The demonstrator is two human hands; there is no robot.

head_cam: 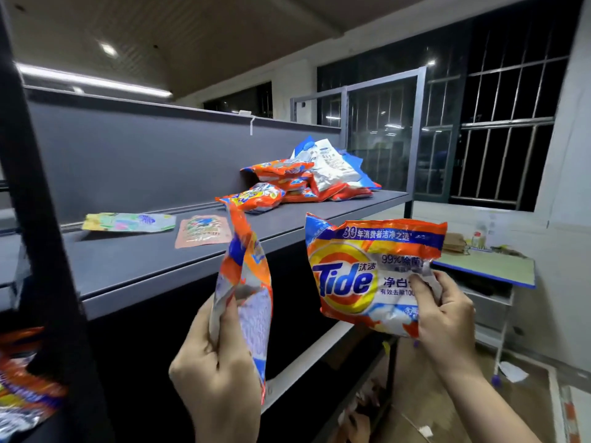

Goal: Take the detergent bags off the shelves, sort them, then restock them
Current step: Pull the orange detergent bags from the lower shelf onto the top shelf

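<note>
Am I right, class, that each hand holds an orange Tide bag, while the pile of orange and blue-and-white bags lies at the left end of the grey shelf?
Not quite. The head view shows the pile at the right end of the grey shelf, not the left. The rest stands: the left hand grips one orange Tide bag and the right hand grips another.

I hold two orange Tide bags (374, 273), one edge-on (246, 282). More bags (303, 177) lie heaped on the shelf (153, 260), perhaps a dozen.

Bare grey metal shelf top (153, 266) lies open up front, with two flat pastel pouches (160, 227) behind and a heaped orange-and-white bag pile (307, 177) blocking the right end.
</note>
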